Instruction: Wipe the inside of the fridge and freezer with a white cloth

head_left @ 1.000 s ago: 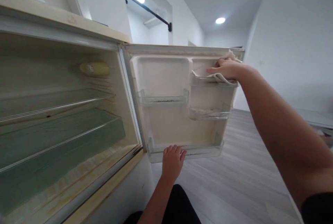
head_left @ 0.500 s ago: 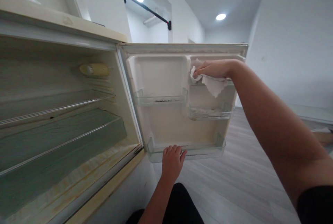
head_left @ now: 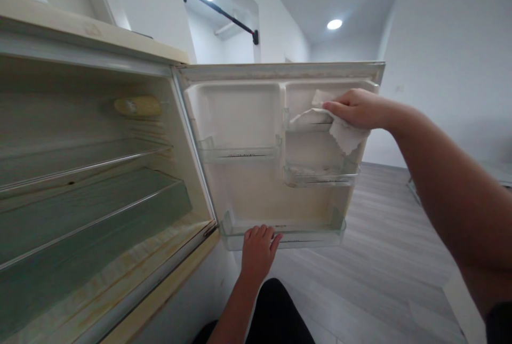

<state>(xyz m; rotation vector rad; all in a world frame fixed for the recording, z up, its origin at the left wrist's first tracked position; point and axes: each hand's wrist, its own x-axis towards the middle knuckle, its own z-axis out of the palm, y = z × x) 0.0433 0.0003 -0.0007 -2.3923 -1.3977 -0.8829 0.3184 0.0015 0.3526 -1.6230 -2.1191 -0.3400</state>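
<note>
the right hand (head_left: 356, 109) has its grip clenched on a white cloth (head_left: 340, 128), pressing it against the upper right shelf (head_left: 306, 125) of the open fridge door (head_left: 240, 120); part of the cloth lies along the shelf rim and a corner hangs below the hand. the left hand (head_left: 258, 248) rests with fingers curled over the front edge of the bottom door shelf (head_left: 312, 234), grasping its rim. between these two sit a middle right shelf (head_left: 320, 176) and a left shelf (head_left: 238, 152), both clear plastic. to the left, the fridge interior (head_left: 80, 173) shows glass shelves and a yellowed lamp cover (head_left: 138, 106) on its back wall. grey floor (head_left: 380, 258) lies beyond the door.
</note>
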